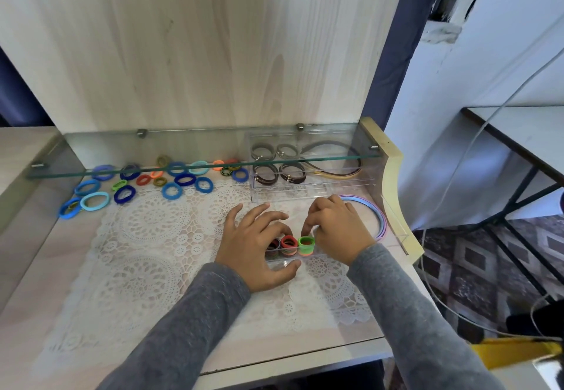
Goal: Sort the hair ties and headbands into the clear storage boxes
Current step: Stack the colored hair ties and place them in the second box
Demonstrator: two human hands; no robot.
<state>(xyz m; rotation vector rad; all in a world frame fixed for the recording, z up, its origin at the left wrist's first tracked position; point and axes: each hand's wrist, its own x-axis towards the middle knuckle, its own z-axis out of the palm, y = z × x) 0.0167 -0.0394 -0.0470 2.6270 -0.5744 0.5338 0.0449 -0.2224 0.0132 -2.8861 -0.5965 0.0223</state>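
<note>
Right hand (335,231) on green tie (306,245), beside headbands (383,221)

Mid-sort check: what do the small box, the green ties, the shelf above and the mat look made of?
The small box: clear rigid plastic, probably acrylic; contents show through its walls. The green ties: soft fabric-covered elastic, matte. The shelf: glass, greenish edge, held by metal clips. The mat: white openwork lace, fabric or vinyl, hard to tell.

No legible text, label, brand, number or sign on the clear storage boxes (317,190), hair ties (171,190), headbands (382,221) or wooden back panel (183,53).
</note>
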